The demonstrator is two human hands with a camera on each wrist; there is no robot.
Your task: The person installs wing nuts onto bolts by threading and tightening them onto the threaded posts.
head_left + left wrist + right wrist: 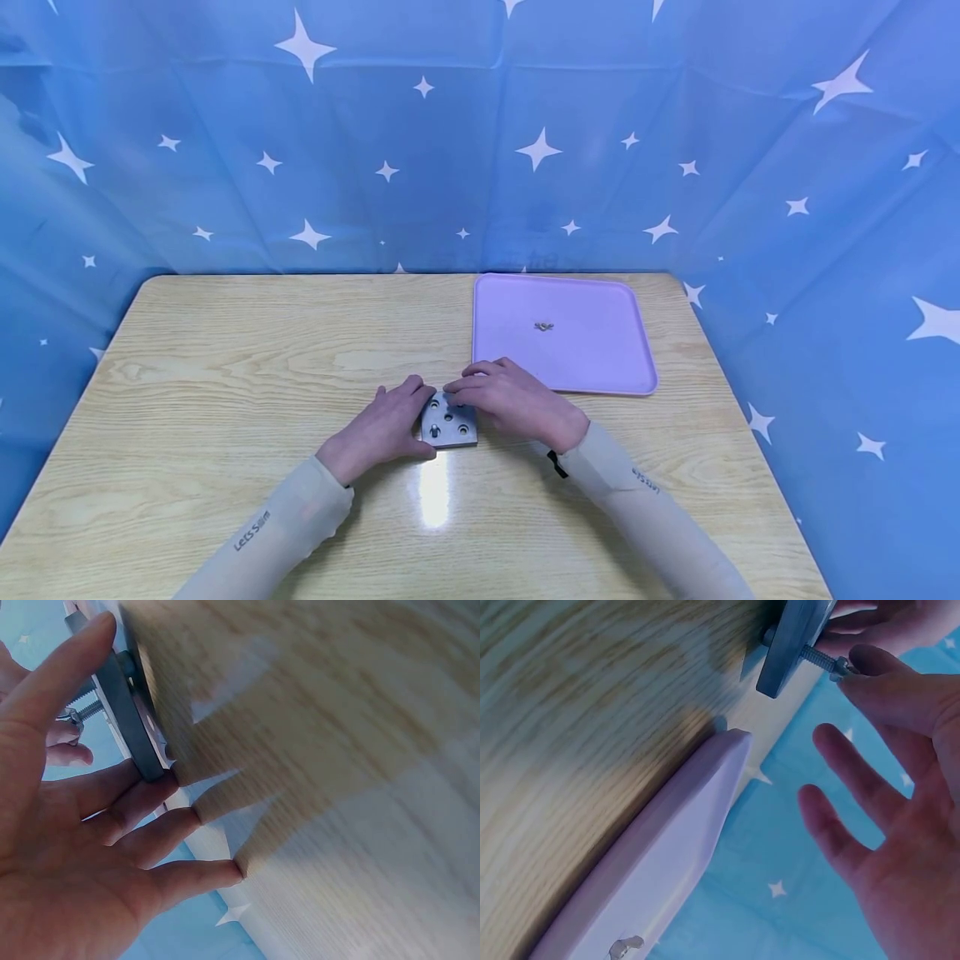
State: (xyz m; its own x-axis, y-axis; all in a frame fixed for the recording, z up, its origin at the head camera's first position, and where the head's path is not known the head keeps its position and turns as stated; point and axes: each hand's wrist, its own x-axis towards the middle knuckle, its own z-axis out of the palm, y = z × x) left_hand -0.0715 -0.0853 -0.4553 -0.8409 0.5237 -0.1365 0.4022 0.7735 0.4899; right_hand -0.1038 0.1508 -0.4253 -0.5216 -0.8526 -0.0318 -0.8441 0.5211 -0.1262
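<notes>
A grey metal plate (pixel 452 438) with several holes lies raised just above the table. My left hand (pixel 386 427) grips its left side, thumb at the near edge and fingers at the far edge. In the right wrist view a threaded bolt (pixel 817 658) stands up through the plate, its head underneath. My right hand (pixel 517 404) pinches a small metal nut (pixel 841 670) at the bolt's end between thumb and index finger, the other fingers spread. Another bolt (pixel 435 431) pokes up at the plate's near left corner.
A lilac tray (pixel 585 367) lies to the right at the back of the wooden table (pixel 247 358), holding several small brass-coloured metal pieces (pixel 543 327). A blue curtain (pixel 450 200) with white stars hangs behind and at both sides.
</notes>
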